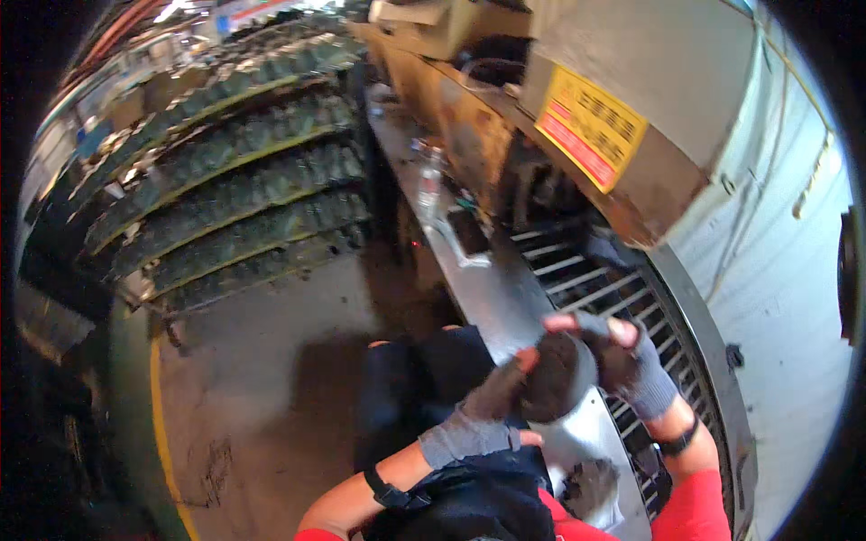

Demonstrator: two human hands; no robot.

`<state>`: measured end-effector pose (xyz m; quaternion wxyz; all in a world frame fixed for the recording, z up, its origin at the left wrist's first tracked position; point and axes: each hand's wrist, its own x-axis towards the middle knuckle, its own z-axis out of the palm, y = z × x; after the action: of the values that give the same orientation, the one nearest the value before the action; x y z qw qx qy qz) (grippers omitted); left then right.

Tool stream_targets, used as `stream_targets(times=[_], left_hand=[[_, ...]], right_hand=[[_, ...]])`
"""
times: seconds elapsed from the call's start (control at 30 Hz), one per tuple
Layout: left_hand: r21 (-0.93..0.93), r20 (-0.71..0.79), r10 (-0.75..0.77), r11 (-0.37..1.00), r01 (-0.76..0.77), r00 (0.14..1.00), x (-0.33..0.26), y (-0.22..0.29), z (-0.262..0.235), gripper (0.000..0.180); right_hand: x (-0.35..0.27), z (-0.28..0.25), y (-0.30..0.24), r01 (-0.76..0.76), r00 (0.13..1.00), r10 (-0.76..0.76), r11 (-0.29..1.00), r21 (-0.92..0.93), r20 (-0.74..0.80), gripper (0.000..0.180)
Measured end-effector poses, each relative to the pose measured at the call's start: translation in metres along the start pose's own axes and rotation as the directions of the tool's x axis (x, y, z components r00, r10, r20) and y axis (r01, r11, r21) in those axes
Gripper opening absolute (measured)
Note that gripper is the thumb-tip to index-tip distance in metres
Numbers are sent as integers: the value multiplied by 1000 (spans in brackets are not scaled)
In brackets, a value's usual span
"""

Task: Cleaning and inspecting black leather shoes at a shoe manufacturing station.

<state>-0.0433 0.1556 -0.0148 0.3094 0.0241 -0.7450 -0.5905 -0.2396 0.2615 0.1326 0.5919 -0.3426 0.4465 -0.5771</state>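
Disc [552, 383]: held between left hand [490, 406] and right hand [627, 361]; steady evenly near desk [492, 293]; possibly hollow, too blurred.

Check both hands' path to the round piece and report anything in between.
Nothing visible blocks it: the left hand and right hand, in gloves, hold the round piece from either side.

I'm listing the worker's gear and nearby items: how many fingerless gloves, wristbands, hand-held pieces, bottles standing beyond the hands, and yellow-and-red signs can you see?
Grey fabric fingerless gloves: 2
Black wristbands: 2
Dark round piece with grey rim: 1
Clear bottle: 1
Yellow-and-red rectangular sign: 1
Total: 7
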Motion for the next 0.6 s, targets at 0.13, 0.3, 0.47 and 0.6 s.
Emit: stream_targets(times=[0.13,0.3,0.47,0.6], left_hand=[[-96,-426,-279,960,264,861,-18,-11,-15,36],[-227,-95,-799,598,769,594,-94,-69,-29,37],[-401,-98,-860,495,771,501,-71,-49,-27,39],[-468,-88,-886,441,766,456,-72,-58,-33,43]], right_hand=[[33,-39,15,-159,985,161,987,-35,66,68],[82,-163,84,-54,993,118,278,-959,-22,54],[188,-287,68,59,853,-489,-261,-964,185,34],[219,-361,38,-174,918,-395,-304,-937,-42,42]])
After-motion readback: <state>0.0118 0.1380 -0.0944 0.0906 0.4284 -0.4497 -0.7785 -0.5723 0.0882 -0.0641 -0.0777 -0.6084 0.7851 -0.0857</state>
